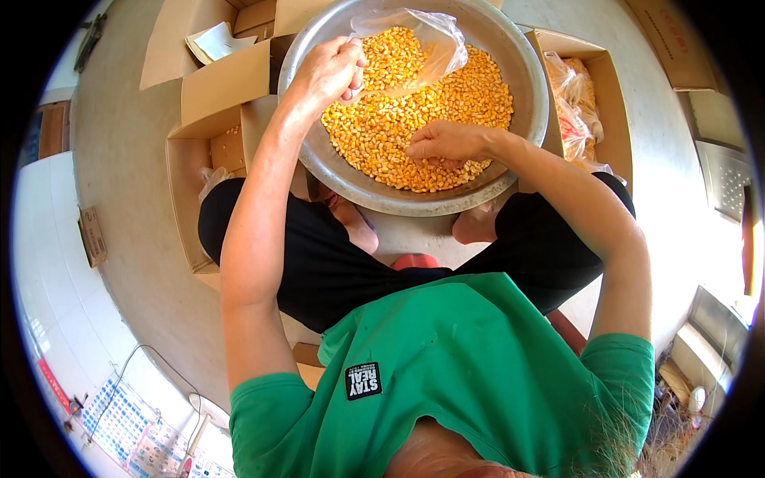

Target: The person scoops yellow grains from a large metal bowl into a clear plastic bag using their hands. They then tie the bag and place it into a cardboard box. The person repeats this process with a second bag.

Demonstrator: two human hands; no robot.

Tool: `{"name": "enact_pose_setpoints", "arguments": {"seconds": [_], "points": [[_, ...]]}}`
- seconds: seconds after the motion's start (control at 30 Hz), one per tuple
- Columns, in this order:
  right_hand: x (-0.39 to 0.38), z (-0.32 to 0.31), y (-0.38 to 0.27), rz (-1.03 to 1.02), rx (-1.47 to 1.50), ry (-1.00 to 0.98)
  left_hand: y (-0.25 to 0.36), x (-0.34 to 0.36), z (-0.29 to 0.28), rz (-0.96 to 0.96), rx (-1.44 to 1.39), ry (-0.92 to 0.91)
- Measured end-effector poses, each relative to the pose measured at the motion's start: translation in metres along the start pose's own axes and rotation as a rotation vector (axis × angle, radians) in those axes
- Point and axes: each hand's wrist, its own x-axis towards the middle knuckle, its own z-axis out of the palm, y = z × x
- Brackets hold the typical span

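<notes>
A wide metal basin (535,95) full of loose yellow corn kernels (358,147) stands on the floor between my feet. My left hand (331,70) is closed on the gathered edge of a clear plastic bag (448,49) at the basin's far left side. Kernels fill part of the bag, which rests on the loose corn. Over the middle of the heap, my right hand (450,143) touches the kernels with its fingers curled together. Whatever those fingertips hold is hidden.
To the right of the basin, a cardboard box (617,119) holds clear bags (570,95) of orange-yellow contents. Open cardboard boxes (223,92) stand at the left, one with papers (217,41) in it. My knees flank the basin's near side.
</notes>
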Motion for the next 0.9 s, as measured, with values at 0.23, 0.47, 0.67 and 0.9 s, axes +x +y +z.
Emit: {"name": "enact_pose_setpoints", "arguments": {"seconds": [0.23,0.47,0.67,0.9], "points": [[-0.002,-0.014,-0.043,-0.146,-0.175,0.197,-0.005,0.002,-0.002,0.015,-0.004,0.005],[0.022,-0.061,-0.083,-0.227,-0.081,0.519,-0.003,0.001,-0.005,0.023,0.002,0.008],[0.059,-0.119,-0.062,-0.612,-0.828,0.831,-0.001,0.002,-0.005,0.028,0.022,0.015],[0.072,-0.103,-0.054,-0.844,-0.623,0.672,-0.003,-0.004,-0.011,0.030,0.005,0.040]]}}
